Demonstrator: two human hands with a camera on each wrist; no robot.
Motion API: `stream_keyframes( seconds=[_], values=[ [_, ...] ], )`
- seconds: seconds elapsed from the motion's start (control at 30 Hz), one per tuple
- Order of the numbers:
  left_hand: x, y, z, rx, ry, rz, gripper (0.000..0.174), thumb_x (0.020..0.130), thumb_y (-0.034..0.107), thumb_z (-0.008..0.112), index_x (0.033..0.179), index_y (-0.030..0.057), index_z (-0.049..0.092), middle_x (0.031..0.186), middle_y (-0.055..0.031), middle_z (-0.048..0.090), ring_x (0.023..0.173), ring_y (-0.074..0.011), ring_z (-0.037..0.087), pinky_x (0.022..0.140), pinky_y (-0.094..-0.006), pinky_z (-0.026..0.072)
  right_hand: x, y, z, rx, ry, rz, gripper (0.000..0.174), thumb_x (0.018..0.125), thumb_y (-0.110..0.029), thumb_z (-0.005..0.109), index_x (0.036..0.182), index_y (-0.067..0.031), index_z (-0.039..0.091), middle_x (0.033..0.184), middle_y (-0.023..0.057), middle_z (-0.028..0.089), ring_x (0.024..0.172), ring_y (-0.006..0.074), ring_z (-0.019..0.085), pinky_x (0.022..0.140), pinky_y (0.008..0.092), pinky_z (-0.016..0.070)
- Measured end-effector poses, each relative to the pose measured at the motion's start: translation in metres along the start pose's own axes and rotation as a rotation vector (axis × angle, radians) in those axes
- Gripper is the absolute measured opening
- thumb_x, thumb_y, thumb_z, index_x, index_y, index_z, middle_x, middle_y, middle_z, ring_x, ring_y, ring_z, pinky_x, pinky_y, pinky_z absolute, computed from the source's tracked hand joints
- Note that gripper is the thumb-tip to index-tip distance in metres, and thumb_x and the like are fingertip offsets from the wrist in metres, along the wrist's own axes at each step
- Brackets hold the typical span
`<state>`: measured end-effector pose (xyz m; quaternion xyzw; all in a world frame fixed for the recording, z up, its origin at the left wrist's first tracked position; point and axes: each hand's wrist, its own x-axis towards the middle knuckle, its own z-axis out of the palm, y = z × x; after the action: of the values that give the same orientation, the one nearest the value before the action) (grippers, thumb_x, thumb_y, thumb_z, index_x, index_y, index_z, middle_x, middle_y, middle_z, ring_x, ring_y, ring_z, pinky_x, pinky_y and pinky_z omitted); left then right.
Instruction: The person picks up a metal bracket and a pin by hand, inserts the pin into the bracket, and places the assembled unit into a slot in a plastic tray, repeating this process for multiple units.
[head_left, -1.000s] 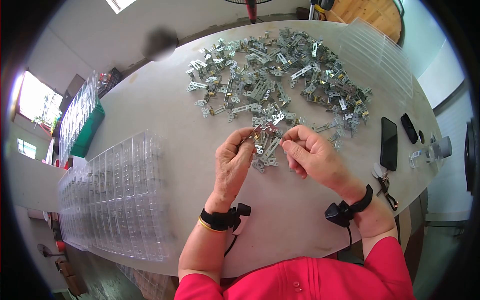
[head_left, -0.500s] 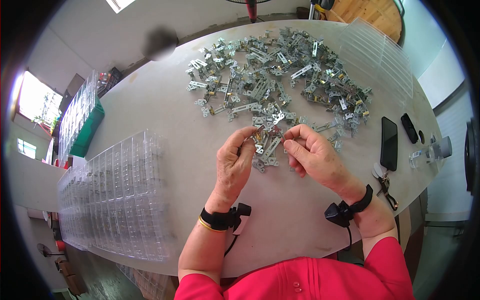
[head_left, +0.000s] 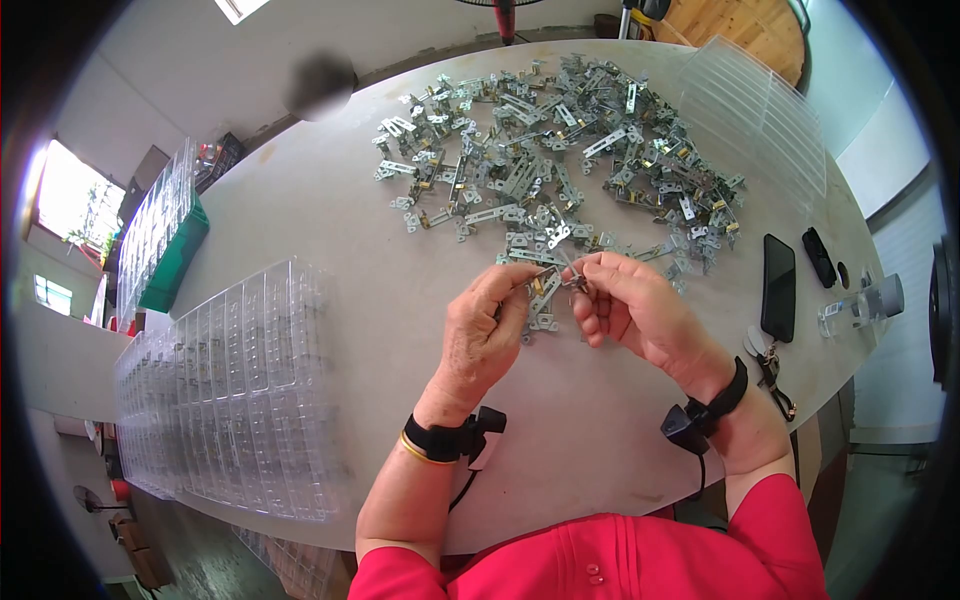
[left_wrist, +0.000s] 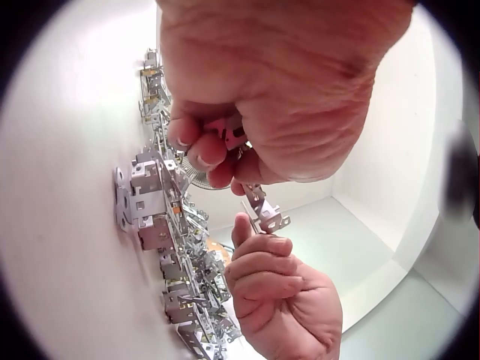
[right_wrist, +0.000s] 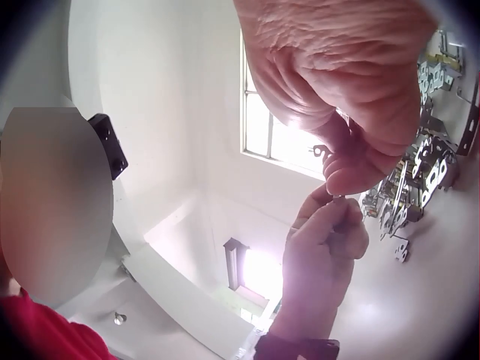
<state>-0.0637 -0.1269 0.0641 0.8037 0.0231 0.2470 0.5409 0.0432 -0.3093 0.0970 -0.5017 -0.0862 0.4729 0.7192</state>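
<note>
In the head view the left hand point(head_left: 482, 330) and right hand point(head_left: 645, 312) meet at the near edge of a heap of metal brackets point(head_left: 520, 170). The left hand's curled fingers hold a metal bracket point(left_wrist: 226, 130), best seen in the left wrist view. Between the two hands a small bracket piece point(left_wrist: 271, 217) sticks out, close to the right hand's fingertips. The right hand pinches a small metal part point(right_wrist: 321, 151), mostly covered by its fingers in the right wrist view. Fingertips of both hands are nearly touching.
Clear compartment trays point(head_left: 235, 400) stand at the left, with a green crate point(head_left: 175, 262) behind. Another clear tray point(head_left: 755, 120) lies back right. A phone point(head_left: 778, 288), a black case point(head_left: 818, 257), a bottle point(head_left: 862, 306) and keys point(head_left: 768, 362) are at the right.
The left hand has moved slightly right, toward the right hand. The right hand has turned, with its fingers lifted, and a thin metal part now points up from its fingertips.
</note>
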Motion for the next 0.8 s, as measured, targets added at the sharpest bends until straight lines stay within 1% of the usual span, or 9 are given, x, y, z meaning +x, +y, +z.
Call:
stream_keyframes(
  seconds=[0.13, 0.27, 0.33, 0.37, 0.43, 0.53, 0.57, 0.63, 0.8],
  values=[
    [0.000, 0.002, -0.002, -0.023, -0.075, 0.017, 0.022, 0.093, -0.007, 0.056, 0.110, 0.0014, 0.068, 0.090, -0.0101, 0.068, 0.078, -0.0173, 0.064, 0.071, -0.0288, 0.0501, -0.003, -0.004, -0.002, -0.118, 0.008, 0.064, 0.019, 0.105, -0.025, 0.053, 0.106, -0.0067, 0.058, 0.084, 0.0052, 0.066, 0.067, 0.0123, 0.063, 0.061, 0.0284, 0.0528],
    [-0.001, 0.006, -0.003, -0.053, -0.133, -0.010, 0.024, 0.093, -0.006, 0.055, 0.111, 0.0016, 0.068, 0.089, -0.0103, 0.067, 0.076, -0.0181, 0.063, 0.069, -0.0291, 0.0496, -0.003, -0.004, -0.004, -0.246, 0.011, 0.048, 0.020, 0.105, -0.026, 0.052, 0.104, -0.0076, 0.058, 0.085, 0.0032, 0.066, 0.070, 0.0109, 0.063, 0.061, 0.0282, 0.0522],
    [-0.001, 0.006, -0.005, -0.027, -0.180, -0.011, 0.021, 0.097, -0.003, 0.056, 0.114, 0.0001, 0.067, 0.089, -0.0013, 0.065, 0.081, -0.0081, 0.058, 0.072, -0.0245, 0.0484, -0.004, -0.002, 0.001, -0.484, 0.158, -0.207, 0.020, 0.106, -0.027, 0.053, 0.103, -0.0077, 0.059, 0.090, 0.0017, 0.067, 0.078, 0.0086, 0.062, 0.065, 0.0267, 0.0521],
    [-0.001, 0.005, -0.005, -0.027, -0.180, -0.011, 0.021, 0.097, -0.003, 0.056, 0.114, 0.0001, 0.067, 0.089, -0.0013, 0.065, 0.081, -0.0081, 0.058, 0.072, -0.0245, 0.0484, -0.002, -0.001, 0.000, -0.484, 0.158, -0.207, 0.020, 0.106, -0.027, 0.053, 0.103, -0.0077, 0.059, 0.090, 0.0017, 0.067, 0.078, 0.0086, 0.062, 0.065, 0.0267, 0.0521],
    [-0.003, 0.003, -0.004, -0.155, -0.141, -0.152, 0.020, 0.098, 0.001, 0.056, 0.115, -0.0001, 0.067, 0.087, 0.0005, 0.064, 0.077, -0.0062, 0.055, 0.069, -0.0228, 0.0459, 0.001, 0.004, -0.003, -0.520, 0.147, -0.484, 0.015, 0.105, -0.021, 0.058, 0.103, -0.0063, 0.059, 0.101, 0.0018, 0.066, 0.087, 0.0086, 0.060, 0.072, 0.0256, 0.0520],
    [-0.002, 0.002, -0.003, -0.197, -0.071, -0.271, 0.022, 0.099, 0.005, 0.056, 0.118, 0.0011, 0.067, 0.084, 0.0018, 0.062, 0.072, -0.0039, 0.052, 0.064, -0.0205, 0.0430, -0.001, 0.003, 0.001, -0.427, 0.026, -0.660, 0.007, 0.100, -0.011, 0.064, 0.103, -0.0045, 0.061, 0.109, 0.0049, 0.065, 0.091, 0.0107, 0.060, 0.078, 0.0256, 0.0513],
    [-0.002, 0.003, -0.004, -0.197, -0.071, -0.271, 0.022, 0.099, 0.005, 0.056, 0.118, 0.0011, 0.067, 0.084, 0.0018, 0.062, 0.072, -0.0039, 0.052, 0.064, -0.0205, 0.0430, -0.002, 0.001, 0.002, -0.427, 0.026, -0.660, 0.007, 0.100, -0.011, 0.064, 0.103, -0.0045, 0.061, 0.109, 0.0049, 0.065, 0.091, 0.0107, 0.060, 0.078, 0.0256, 0.0513],
    [-0.001, 0.005, -0.004, -0.217, -0.067, -0.348, 0.024, 0.099, 0.007, 0.057, 0.120, 0.0026, 0.067, 0.082, 0.0026, 0.061, 0.067, -0.0023, 0.049, 0.059, -0.0189, 0.0405, -0.007, -0.003, 0.004, -0.848, -0.018, -0.779, 0.007, 0.097, -0.005, 0.066, 0.102, -0.0037, 0.063, 0.111, 0.0065, 0.063, 0.093, 0.0123, 0.060, 0.078, 0.0265, 0.0511],
    [0.000, 0.006, -0.005, -0.258, -0.111, -0.335, 0.029, 0.098, 0.008, 0.059, 0.126, 0.0016, 0.064, 0.083, 0.0015, 0.062, 0.066, -0.0029, 0.051, 0.058, -0.0194, 0.0415, -0.006, 0.002, 0.005, -0.871, 0.024, -0.733, 0.006, 0.096, -0.004, 0.067, 0.102, -0.0037, 0.064, 0.107, 0.0059, 0.063, 0.091, 0.0119, 0.060, 0.075, 0.0267, 0.0510]
  ],
)
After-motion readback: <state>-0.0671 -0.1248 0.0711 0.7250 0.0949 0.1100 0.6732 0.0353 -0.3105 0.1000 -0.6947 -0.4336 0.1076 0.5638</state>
